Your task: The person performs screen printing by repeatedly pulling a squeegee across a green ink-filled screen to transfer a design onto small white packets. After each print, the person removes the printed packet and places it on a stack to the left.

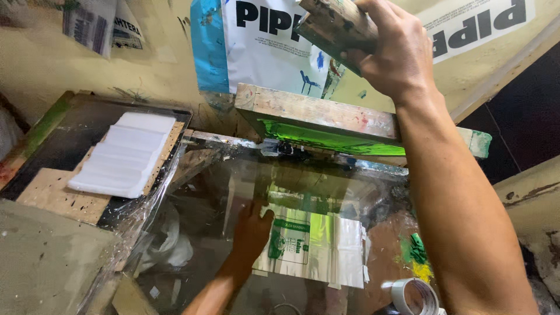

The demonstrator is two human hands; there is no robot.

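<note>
**Screen frame lifted, left hand on printed bag**

Head view: The right hand (388,49) is up at the top of the pic, fingers curled tight round a paint-stained wooden block (335,26), prob. a squeegee handle; its lower edge can't be seen. Just below it the wooden screen frame (318,111) is tilted up off the work surface, its green mesh (321,140) facing down and toward the camera.

Under the frame lies a glass table top (204,221), smeared and reflective. On it sits a clear plastic bag (318,245) w/ a green print, lying flat; can't tell if anything is inside it. The left hand (252,228) rests on the bag's left edge, fingers together and pressed flat, palm down.

Left of the glass, a dark tray-like board (64,151) carries a fanned stack of white sheets (123,154), overlapped like steps, well apart from both hands. Bottom right, near the right forearm, a roll of tape (415,296) lies beside green and yellow ink smears (417,256). Behind the frame, a white and blue poster (262,52) hangs on the wall.
</note>
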